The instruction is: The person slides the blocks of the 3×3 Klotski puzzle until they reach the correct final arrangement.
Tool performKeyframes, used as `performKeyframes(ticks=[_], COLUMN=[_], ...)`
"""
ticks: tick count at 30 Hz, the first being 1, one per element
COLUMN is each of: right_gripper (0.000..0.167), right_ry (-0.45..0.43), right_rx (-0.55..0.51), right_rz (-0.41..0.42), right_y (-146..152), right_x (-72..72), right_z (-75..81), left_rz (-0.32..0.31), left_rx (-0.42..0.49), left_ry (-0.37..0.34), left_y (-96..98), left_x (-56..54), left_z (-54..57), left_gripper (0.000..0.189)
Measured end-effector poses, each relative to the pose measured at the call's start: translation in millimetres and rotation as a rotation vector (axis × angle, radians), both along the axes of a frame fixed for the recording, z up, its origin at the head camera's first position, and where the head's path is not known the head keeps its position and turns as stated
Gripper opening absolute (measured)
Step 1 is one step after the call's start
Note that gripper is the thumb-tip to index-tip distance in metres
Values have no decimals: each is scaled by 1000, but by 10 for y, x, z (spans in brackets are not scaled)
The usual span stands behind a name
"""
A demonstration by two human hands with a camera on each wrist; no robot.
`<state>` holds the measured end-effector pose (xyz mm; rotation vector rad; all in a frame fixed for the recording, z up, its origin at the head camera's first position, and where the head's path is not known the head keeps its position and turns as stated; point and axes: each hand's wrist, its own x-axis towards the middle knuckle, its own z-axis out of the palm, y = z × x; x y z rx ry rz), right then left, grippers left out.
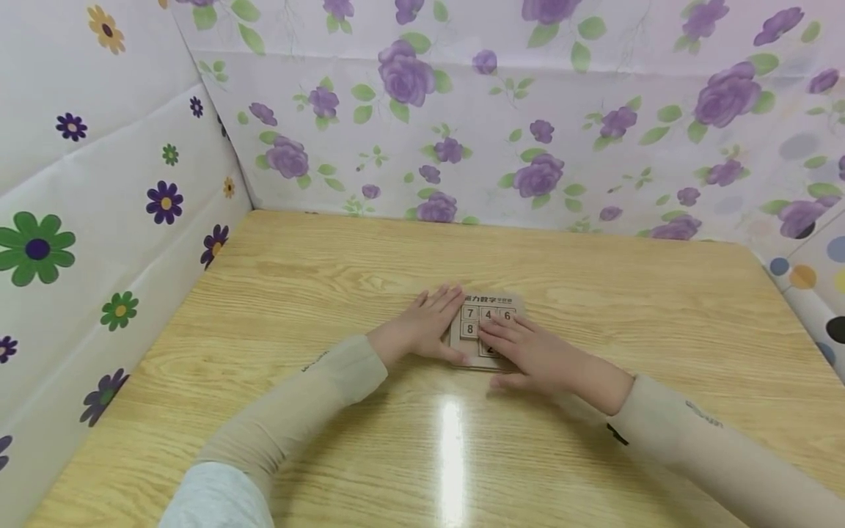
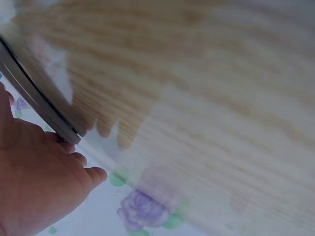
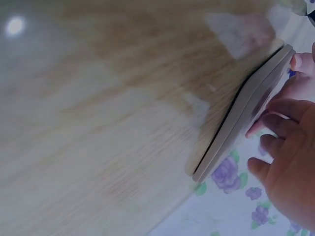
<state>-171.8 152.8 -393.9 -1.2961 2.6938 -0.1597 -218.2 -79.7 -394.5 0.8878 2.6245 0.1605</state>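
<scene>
A wooden sliding number puzzle (image 1: 470, 352) lies flat on the table, with dark lettering along its far edge. Tiles 7, 4, 6 and 8 show in its frame, and a 2 peeks out beneath fingers; other tiles are hidden. My left hand (image 1: 425, 326) lies along the puzzle's left side, fingers straight at the far corner and thumb at the near one. Over the puzzle's right half, my right hand (image 1: 538, 356) rests outstretched fingers on the tiles, its thumb off the near edge. The right wrist view catches the puzzle's edge (image 3: 241, 115) side-on, fingers above it.
The glossy wood-grain table (image 1: 317, 257) carries a bright light reflection near its front. Behind it stands a wall sheet (image 1: 475, 132) with purple roses. A flower-patterned sheet (image 1: 125, 235) closes the left side, and a dotted one (image 1: 808, 271) the right.
</scene>
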Motion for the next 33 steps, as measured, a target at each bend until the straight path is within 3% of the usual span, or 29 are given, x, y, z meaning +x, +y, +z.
performKeyframes(ticks=[9,26,33], right_gripper=[74,75,76], right_ry=[8,34,-4], right_rx=[-18,-27,-29], right_rz=[14,52,14], right_y=[118,-102,9], right_x=[137,142,168], right_z=[6,6,1], left_rz=[11,6,12], left_rx=[-12,-6,-1], left_ry=[2,9,3], left_y=[-22,24,18], left_x=[-17,-10,-1], left_z=[15,-14,-2], left_gripper=[116,115,115])
